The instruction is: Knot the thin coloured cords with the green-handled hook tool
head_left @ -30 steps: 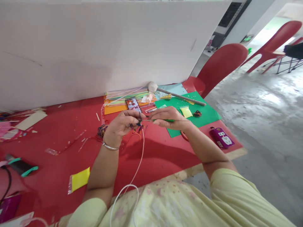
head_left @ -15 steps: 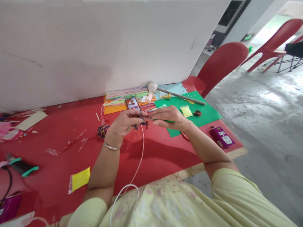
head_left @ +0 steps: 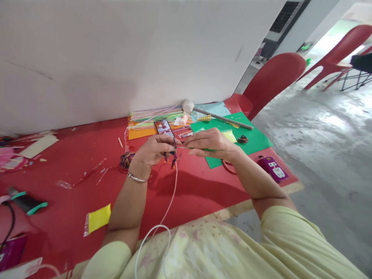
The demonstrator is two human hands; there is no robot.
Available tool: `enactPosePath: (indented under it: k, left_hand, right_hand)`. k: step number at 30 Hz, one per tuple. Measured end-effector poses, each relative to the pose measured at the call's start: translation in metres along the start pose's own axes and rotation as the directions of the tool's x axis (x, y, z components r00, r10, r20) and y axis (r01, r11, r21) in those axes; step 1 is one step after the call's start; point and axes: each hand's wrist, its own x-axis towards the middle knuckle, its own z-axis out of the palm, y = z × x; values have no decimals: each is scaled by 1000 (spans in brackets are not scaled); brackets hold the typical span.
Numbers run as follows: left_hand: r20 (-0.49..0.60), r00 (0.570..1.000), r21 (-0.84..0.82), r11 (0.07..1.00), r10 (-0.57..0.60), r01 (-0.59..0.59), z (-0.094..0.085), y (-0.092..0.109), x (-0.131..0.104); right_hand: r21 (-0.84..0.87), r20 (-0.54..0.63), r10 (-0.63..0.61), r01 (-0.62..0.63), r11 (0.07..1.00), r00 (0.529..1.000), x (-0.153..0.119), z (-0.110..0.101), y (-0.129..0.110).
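A small dark multicoloured yarn piece point(head_left: 173, 158) hangs just under the fingertips of my left hand point(head_left: 154, 150), which is closed on it. My right hand point(head_left: 207, 144) is closed around a thin hook with a green handle point(head_left: 209, 150); its tip reaches the yarn at my left fingers. A strand of yarn runs up beside the left fingertips. Left of my left wrist lies a ball of multicoloured yarn point(head_left: 126, 159). Behind the hands a phone point(head_left: 163, 127) rests with its screen lit.
On the red table point(head_left: 116, 209) are a green sheet point(head_left: 255, 141), a grey stick with a white ball point(head_left: 188, 106), a yellow packet point(head_left: 99, 219), a purple box point(head_left: 273, 169) and a white cable point(head_left: 174, 190). A red chair point(head_left: 273, 81) stands at the right.
The yarn piece has turned and hangs lower beneath my left fingers. My right hand has tilted slightly, with its fingers a little nearer my left hand.
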Motion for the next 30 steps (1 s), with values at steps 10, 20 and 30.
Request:
enactPosePath:
  k: [10,20,30]
  left_hand:
    - [47,999,-85,996,-5,9,-3,-3,2]
    - [60,998,-91,996,-4,9,-4,-5,3]
    - [38,999,-67,998,-18,21,1,-3,1]
  right_hand:
    - [-188,-87,-112,94,978,990,1,6,-4]
    - [-417,0,-126,114,902,992,-6,9,-10]
    - [-372,-22,-103,88,924,994,-9,7,-13]
